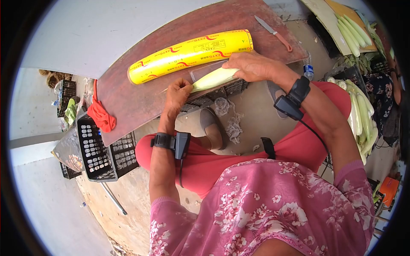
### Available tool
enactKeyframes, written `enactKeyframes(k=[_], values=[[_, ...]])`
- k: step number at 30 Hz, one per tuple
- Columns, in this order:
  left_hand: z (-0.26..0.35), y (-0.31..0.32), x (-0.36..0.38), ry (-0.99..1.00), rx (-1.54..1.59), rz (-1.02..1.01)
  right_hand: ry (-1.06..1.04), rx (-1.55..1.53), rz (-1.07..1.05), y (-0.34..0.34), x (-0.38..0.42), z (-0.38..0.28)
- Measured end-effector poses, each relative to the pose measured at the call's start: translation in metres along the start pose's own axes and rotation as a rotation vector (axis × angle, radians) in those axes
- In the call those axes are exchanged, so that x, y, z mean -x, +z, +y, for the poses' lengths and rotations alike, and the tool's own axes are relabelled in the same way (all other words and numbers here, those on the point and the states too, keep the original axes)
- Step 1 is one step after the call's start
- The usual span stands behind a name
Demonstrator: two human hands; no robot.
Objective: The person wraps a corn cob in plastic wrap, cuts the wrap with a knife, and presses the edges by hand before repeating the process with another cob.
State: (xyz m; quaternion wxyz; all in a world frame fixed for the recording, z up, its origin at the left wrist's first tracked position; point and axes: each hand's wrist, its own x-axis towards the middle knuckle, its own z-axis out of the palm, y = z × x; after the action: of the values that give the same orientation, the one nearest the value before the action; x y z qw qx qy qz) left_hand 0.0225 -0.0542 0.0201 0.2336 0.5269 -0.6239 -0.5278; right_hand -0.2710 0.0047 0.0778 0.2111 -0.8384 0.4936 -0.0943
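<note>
Both hands hold a long, pale green, tapered vegetable above the front edge of a reddish-brown board. Its narrow left end sits in the pinched fingers of my left hand. My right hand is closed round the thicker right end, thumb and fingers gripping it. Just behind the hands lies a large yellow roll of cling film with red print. A clear strip of film shows beside the vegetable, partly hidden by it. Farther back on the board rests a knife with a pinkish handle.
A red cloth hangs at the board's left corner above black crates. Similar pale vegetables are heaped at my right, and more lie at the back right. A bottle stands beyond the board. Scraps of plastic litter the floor.
</note>
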Motion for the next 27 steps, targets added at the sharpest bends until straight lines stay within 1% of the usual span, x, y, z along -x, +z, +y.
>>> enactKeyframes(k=[4,7,10,16,23,26,27], values=[[0.003,-0.002,-0.001,-0.047,0.017,-0.027,-0.002,0.189,0.031,0.001,0.002,-0.017],[0.003,-0.003,-0.002,-0.054,0.019,-0.042,-0.048,0.468,0.224,0.017,0.0,-0.03],[0.004,-0.003,-0.004,-0.039,-0.027,-0.04,0.003,0.516,0.152,0.025,-0.007,-0.036],[0.007,-0.003,-0.006,-0.036,-0.032,-0.041,-0.049,0.485,0.283,0.036,-0.01,-0.028],[0.007,-0.001,-0.006,-0.001,0.052,-0.007,-0.046,0.464,0.24,0.035,-0.015,-0.027],[0.005,0.0,-0.011,0.019,-0.055,0.044,-0.049,0.474,0.218,0.034,-0.016,-0.028],[0.004,0.001,-0.014,0.058,-0.159,0.085,-0.055,0.479,0.224,0.034,-0.017,-0.028]])
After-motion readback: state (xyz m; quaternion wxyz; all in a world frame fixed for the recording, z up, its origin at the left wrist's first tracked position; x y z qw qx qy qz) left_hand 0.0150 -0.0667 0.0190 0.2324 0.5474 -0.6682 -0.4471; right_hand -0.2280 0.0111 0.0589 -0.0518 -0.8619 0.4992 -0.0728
